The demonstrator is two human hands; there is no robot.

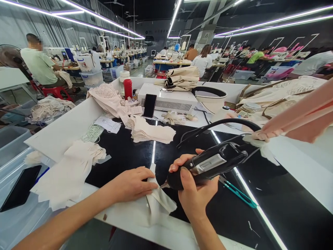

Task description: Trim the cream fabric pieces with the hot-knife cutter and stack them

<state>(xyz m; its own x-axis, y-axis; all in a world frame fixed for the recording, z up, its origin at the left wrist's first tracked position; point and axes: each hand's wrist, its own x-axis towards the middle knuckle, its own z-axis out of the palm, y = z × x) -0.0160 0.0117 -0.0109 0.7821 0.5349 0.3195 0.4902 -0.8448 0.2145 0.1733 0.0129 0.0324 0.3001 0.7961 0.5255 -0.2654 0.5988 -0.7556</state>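
Note:
My right hand is wrapped around a black corded hand tool with a silver plate on its side. The tool's pointed metal tip meets a cream fabric piece close to my left fingertips. My left hand lies flat with fingers stretched out, pressing that fabric down near the table's front edge. Part of the fabric hides beneath those fingers, and its lower end hangs over the edge. A strip of pink cloth is tied at the tool's rear cord.
Teal thread snips lie right of my right hand on the black tabletop. Stacked cream pieces, a phone and a white box are farther back. More cut fabric spreads at left. Several people sit at sewing machines beyond.

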